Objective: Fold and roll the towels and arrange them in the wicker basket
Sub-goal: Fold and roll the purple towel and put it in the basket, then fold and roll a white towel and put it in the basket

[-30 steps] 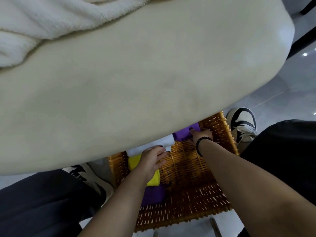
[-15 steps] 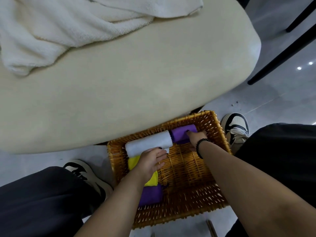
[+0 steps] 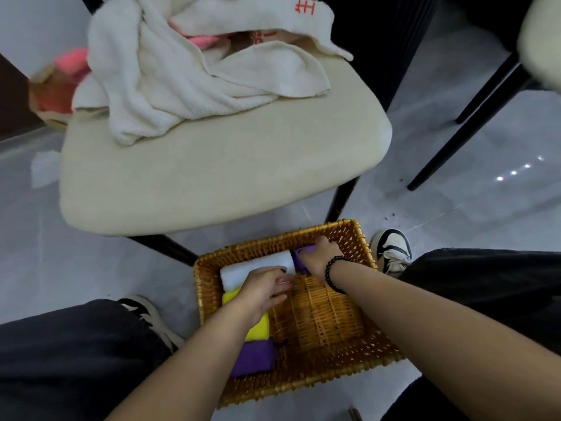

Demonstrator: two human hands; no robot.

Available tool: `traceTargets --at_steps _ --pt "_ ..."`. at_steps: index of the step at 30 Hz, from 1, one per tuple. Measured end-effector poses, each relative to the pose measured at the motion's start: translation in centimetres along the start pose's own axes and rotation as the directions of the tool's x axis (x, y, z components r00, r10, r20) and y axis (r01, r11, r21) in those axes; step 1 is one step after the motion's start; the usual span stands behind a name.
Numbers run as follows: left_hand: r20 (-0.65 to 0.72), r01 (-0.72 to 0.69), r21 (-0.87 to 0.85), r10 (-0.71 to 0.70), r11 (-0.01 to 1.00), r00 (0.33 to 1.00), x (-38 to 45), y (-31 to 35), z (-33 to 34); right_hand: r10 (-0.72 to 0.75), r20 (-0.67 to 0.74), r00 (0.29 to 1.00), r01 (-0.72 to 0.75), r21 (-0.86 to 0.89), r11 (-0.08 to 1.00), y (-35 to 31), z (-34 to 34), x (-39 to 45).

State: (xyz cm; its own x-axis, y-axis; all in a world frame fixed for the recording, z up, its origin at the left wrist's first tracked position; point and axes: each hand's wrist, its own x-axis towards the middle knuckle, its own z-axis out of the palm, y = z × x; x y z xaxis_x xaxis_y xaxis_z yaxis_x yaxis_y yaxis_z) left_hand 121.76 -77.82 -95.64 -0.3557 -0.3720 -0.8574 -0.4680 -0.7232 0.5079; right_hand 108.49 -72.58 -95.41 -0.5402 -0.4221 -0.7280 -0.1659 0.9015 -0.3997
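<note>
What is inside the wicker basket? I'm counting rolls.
Four rolls show: white roll, yellow roll, purple roll, and another purple one under the right hand. The left hand covers part of them.

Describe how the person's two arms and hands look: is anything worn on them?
Both forearms are bare, with no sleeves in view. The right hand has a bracelet of dark round beads around its wrist. The left hand wears no bracelet, ring or glove that the view shows. Its fingernails look dark, perhaps painted.
</note>
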Motion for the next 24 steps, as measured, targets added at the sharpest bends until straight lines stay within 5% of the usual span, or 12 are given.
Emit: traceTargets --at_steps 6,11,17,24 --pt "0.033 -0.118 0.176 0.113 0.977 0.993 -5.6 4.0 -0.2 -0.209 0.141 0.968 0.244 -0.321 0.915 -3.8 -6.0 -7.5" --pt "0.136 -0.246 0.439 0.207 0.864 0.969 -12.9 8.7 -2.4 -0.270 0.271 0.924 0.359 -0.365 0.859 -6.7 -11.6 -13.4" --pt "0.418 -0.398 0.191 0.293 0.897 0.860 -20.3 15.8 -3.5 -0.452 0.358 0.817 0.483 0.005 0.876 -10.6 -15.1 -16.5" --pt "0.047 -0.689 0.142 0.691 0.710 0.721 -19.1 22.8 -4.6 -0.645 0.060 0.762 0.591 0.343 0.730 -16.4 -15.9 -14.3"
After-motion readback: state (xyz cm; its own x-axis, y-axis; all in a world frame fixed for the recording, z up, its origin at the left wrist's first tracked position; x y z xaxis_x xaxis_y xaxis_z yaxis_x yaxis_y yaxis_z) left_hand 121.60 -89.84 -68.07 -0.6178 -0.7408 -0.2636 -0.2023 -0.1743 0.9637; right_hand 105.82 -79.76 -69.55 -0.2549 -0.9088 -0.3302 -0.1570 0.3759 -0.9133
